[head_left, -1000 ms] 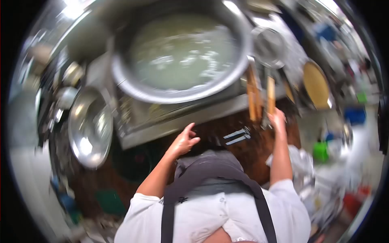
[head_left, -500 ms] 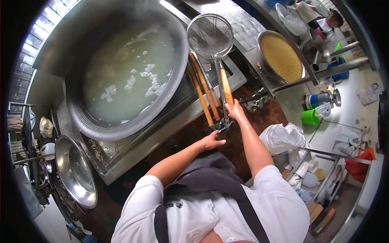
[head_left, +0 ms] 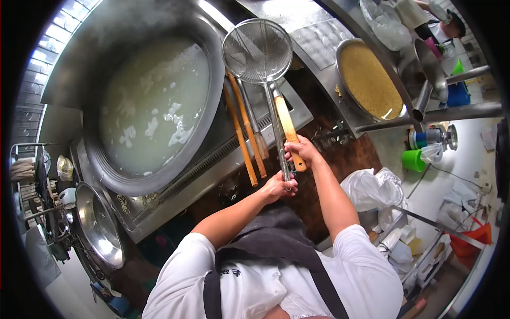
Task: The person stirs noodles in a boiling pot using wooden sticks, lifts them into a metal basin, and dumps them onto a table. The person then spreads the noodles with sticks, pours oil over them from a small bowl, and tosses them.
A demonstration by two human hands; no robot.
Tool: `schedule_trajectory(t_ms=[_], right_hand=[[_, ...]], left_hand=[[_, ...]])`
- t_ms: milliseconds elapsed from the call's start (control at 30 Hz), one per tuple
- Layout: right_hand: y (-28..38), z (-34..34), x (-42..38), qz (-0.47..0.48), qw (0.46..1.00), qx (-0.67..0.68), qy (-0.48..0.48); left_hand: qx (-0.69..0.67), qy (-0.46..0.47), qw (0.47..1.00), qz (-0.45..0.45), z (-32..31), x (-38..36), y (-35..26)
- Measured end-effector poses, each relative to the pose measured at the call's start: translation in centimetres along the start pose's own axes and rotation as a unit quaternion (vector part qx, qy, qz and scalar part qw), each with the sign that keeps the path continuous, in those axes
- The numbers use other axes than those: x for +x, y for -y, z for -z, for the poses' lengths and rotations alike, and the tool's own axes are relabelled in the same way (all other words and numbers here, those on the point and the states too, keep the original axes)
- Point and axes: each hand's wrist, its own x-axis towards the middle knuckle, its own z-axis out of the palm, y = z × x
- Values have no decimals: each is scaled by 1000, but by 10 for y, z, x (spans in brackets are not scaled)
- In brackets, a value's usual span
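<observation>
In front of the stove, my right hand [head_left: 302,150] is closed around a wooden-handled utensil, gripping its wooden handle [head_left: 287,122]. My left hand [head_left: 280,187] closes on the lower end of a long metal handle [head_left: 275,125] beside it. Both handles run up to a round wire-mesh strainer [head_left: 257,50], held over the gap right of the large pot; their heads overlap there, and I cannot tell which handle carries the mesh. Cloudy, steaming liquid [head_left: 154,114] with patches of white foam fills the pot [head_left: 215,90]. Several wooden-handled tools [head_left: 241,135] rest against the stove edge left of the strainer.
A metal bowl of yellowish-brown contents [head_left: 369,80] stands on the right counter, behind a metal rail [head_left: 435,114]. At lower left sits a wide steel basin [head_left: 101,223]. White plastic bags [head_left: 374,189] are near my right elbow. Another person [head_left: 443,29] is at the far upper right.
My left hand has closed around the metal handle's end. Both handles and the strainer have come up and left, and my right hand now grips nearer the wooden handle's end.
</observation>
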Motion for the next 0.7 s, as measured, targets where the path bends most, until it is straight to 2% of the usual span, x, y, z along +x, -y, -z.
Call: schedule_trajectory(t_ms=[67,167,233,300,367,400,500,600,700], right_hand=[[34,-11,-25,24,999,16,-23],[61,-13,-58,47,996,-52,-59],[71,-15,-81,60,978,-137,-148],[65,4,-88,83,941,-239,-225],[77,15,-98,168,825,-435,-319],[88,18,-102,139,841,-407,-329],[90,36,-101,176,799,-446,-362],[83,39,-98,220,758,-465,-400],[75,42,-94,243,749,-464,-405]], left_hand=[[-44,16,999,-18,3,-2,-4],[-99,33,994,-13,0,-11,-1],[-121,52,991,-5,-3,-14,8],[-122,50,991,-5,-8,-12,12],[-124,49,991,-2,-14,-10,18],[-123,50,991,-3,-15,-5,19],[-104,-9,994,-9,-18,8,16],[-159,-4,987,-25,-16,12,22],[-178,-5,984,-32,-19,9,16]])
